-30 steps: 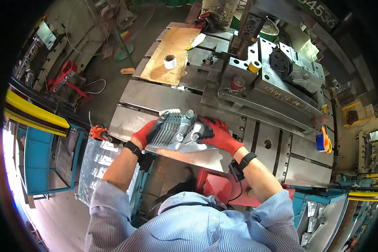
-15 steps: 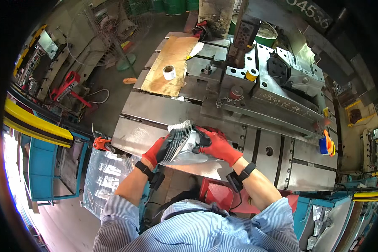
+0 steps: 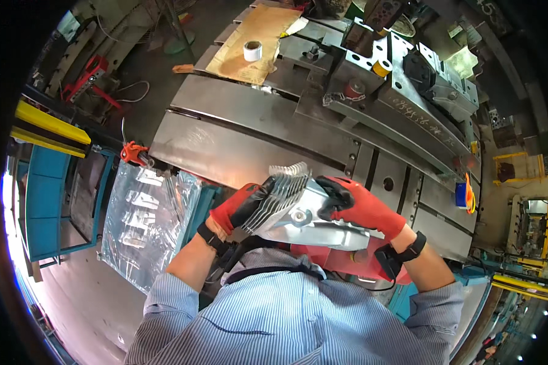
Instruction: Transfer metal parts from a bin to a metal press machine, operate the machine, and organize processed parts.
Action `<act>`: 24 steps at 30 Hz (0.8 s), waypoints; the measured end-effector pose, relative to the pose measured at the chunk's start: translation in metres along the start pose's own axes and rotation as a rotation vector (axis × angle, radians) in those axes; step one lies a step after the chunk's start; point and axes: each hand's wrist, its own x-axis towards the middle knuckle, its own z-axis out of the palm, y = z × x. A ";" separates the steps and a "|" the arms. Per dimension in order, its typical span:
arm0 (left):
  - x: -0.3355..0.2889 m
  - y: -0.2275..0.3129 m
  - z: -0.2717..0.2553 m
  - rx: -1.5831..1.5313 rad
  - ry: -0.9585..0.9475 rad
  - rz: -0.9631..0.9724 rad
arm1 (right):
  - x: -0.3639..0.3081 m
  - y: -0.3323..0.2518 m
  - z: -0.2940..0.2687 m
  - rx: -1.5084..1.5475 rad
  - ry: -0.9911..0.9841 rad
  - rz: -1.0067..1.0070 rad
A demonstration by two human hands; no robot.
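Observation:
A stack of shiny stamped sheet-metal parts [image 3: 276,204] is held up between my hands, close to my body and over the table's near edge. Several thin edges fan out on its left side. The foremost part [image 3: 313,214] shows a round hole with a raised rim and a long bent flange. My left hand [image 3: 245,205], in a red glove with black fingers, is closed round the stack's left edge. My right hand [image 3: 365,205], gloved the same way, grips the upper right side of the parts. Some of its fingertips are hidden behind the metal.
Ahead lies a slotted steel table [image 3: 237,131], with a cardboard sheet [image 3: 240,45] and a white tape roll [image 3: 252,51] on it. A heavy die block [image 3: 408,100] stands at right. At left, metal parts lie on a plastic-covered surface [image 3: 158,213]. A blue-orange tape dispenser [image 3: 464,194] sits far right.
My hands and the stack have come nearer my body and to the right. The stack has turned, showing more of the foremost part. The whole view has shifted with my head.

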 end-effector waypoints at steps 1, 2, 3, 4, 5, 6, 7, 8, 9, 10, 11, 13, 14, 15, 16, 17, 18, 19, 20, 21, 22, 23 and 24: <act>-0.003 -0.010 -0.003 -0.017 -0.011 -0.012 | -0.006 -0.003 0.005 0.096 -0.006 0.018; -0.006 -0.018 -0.008 -0.032 -0.020 -0.022 | -0.013 -0.003 0.011 0.193 -0.010 0.035; -0.011 -0.025 -0.013 -0.045 -0.025 -0.030 | -0.019 -0.003 0.019 0.292 -0.014 0.050; -0.013 -0.016 -0.007 -0.001 -0.082 -0.040 | -0.030 0.001 0.024 0.348 0.001 0.088; -0.011 -0.008 -0.001 0.047 -0.150 -0.061 | -0.036 0.007 0.028 0.377 0.001 0.094; -0.010 -0.002 0.010 0.182 -0.152 -0.004 | -0.042 0.016 0.032 0.411 0.006 0.097; -0.008 -0.002 0.015 0.294 -0.160 0.012 | -0.057 0.025 0.039 0.455 0.035 0.095; -0.004 -0.002 0.020 0.418 -0.187 0.029 | -0.069 0.040 0.044 0.530 -0.016 0.158; -0.001 -0.005 0.023 0.544 -0.226 0.055 | -0.077 0.049 0.051 0.569 -0.078 0.193; -0.003 0.002 0.042 0.567 -0.287 0.029 | -0.089 0.056 0.059 0.626 -0.104 0.243; -0.007 0.009 0.059 0.589 -0.334 0.008 | -0.102 0.065 0.069 0.688 -0.132 0.288; -0.003 -0.016 0.062 0.557 -0.127 -0.112 | -0.120 0.084 0.100 0.782 0.012 0.177; 0.005 -0.017 0.057 0.600 -0.150 -0.136 | -0.129 0.085 0.108 0.780 0.081 0.177; 0.013 -0.020 0.060 0.664 -0.194 -0.161 | -0.131 0.085 0.114 0.779 0.150 0.172; 0.021 -0.023 0.057 0.713 -0.232 -0.186 | -0.141 0.087 0.123 0.809 0.203 0.126; 0.026 -0.026 0.057 0.831 -0.296 -0.202 | -0.154 0.092 0.133 0.830 0.254 0.077; 0.028 -0.027 0.061 0.803 -0.339 -0.200 | -0.161 0.095 0.144 0.835 0.309 0.058; 0.029 -0.028 0.071 0.773 -0.362 -0.198 | -0.173 0.096 0.157 0.904 0.375 0.055; 0.031 -0.029 0.083 0.746 -0.385 -0.198 | -0.182 0.098 0.171 0.976 0.439 0.043; 0.027 -0.028 0.095 0.721 -0.381 -0.199 | -0.190 0.096 0.186 1.043 0.494 0.025; 0.020 -0.027 0.108 0.685 -0.381 -0.210 | -0.205 0.084 0.202 1.107 0.575 -0.002; 0.016 -0.026 0.119 0.749 -0.410 -0.186 | -0.220 0.074 0.215 1.079 0.646 -0.016; 0.015 -0.025 0.128 0.814 -0.442 -0.167 | -0.232 0.064 0.227 1.059 0.720 -0.025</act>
